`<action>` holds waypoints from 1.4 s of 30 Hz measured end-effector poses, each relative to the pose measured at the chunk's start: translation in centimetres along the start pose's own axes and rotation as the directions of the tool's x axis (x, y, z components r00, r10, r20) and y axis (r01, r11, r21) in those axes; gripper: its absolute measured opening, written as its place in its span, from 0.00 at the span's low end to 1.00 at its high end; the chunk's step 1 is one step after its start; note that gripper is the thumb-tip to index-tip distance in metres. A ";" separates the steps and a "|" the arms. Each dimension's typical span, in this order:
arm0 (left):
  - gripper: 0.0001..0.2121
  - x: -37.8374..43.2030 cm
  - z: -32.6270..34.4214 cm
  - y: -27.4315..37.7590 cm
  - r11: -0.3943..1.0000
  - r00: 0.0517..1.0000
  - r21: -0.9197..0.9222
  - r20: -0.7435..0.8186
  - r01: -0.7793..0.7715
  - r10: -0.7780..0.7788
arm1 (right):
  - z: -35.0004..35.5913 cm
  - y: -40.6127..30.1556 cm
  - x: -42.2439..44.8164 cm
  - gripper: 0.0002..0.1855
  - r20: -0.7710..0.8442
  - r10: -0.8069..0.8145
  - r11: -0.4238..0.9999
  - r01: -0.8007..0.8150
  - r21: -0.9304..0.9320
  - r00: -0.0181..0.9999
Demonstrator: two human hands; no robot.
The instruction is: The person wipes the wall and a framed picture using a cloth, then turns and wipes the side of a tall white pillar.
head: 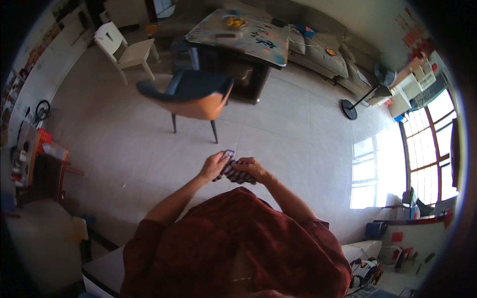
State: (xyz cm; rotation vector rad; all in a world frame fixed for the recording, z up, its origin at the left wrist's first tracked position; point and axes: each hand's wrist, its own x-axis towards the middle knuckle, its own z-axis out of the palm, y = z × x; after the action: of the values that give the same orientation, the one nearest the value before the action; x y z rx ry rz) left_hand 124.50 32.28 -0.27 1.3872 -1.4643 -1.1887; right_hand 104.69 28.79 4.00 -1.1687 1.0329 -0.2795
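Both of my hands are close together in front of my chest. My left hand [214,167] pinches a small purple and white piece [229,152] at its fingertips. Whether that piece belongs to the cloth beside it, I cannot tell. My right hand [253,169] grips a bunched cloth with a dark and light checked pattern [240,177]. The cloth hangs below the fingers of my right hand and reaches across to my left hand. Its folds hide part of its shape.
Ahead stands an orange and dark chair [201,106], before a patterned table [257,39] and a grey sofa [328,56]. To the left are a white chair [128,56] and a small wooden chair [52,175]. A standing fan [348,109] is at the right.
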 end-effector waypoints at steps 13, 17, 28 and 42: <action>0.10 10.2 11.8 6.7 0.834 0.863 0.270 0.315 -0.481 0.395 | -16.6 1.4 -7.7 0.18 -0.230 -0.276 0.902 0.169 -0.397 0.933; 0.10 11.4 17.2 11.4 0.894 0.875 0.184 0.360 -0.408 0.325 | -21.4 3.6 -10.3 0.19 -0.219 -0.287 0.951 0.249 -0.183 0.933; 0.13 18.1 33.0 13.7 0.981 0.803 -0.184 0.574 -0.063 0.160 | -31.3 10.9 -17.7 0.15 -0.453 -0.231 0.932 0.330 0.152 0.861; 0.20 29.8 50.2 19.2 0.978 0.315 -0.093 0.949 0.186 0.031 | -45.1 14.4 -22.2 0.13 -0.940 -0.066 0.938 0.343 0.056 0.335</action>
State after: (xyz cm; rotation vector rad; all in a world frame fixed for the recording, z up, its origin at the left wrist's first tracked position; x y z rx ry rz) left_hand 68.24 7.75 3.38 0.4959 -1.9448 -2.4014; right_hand 52.88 21.52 2.46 -0.8425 1.7782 -1.4025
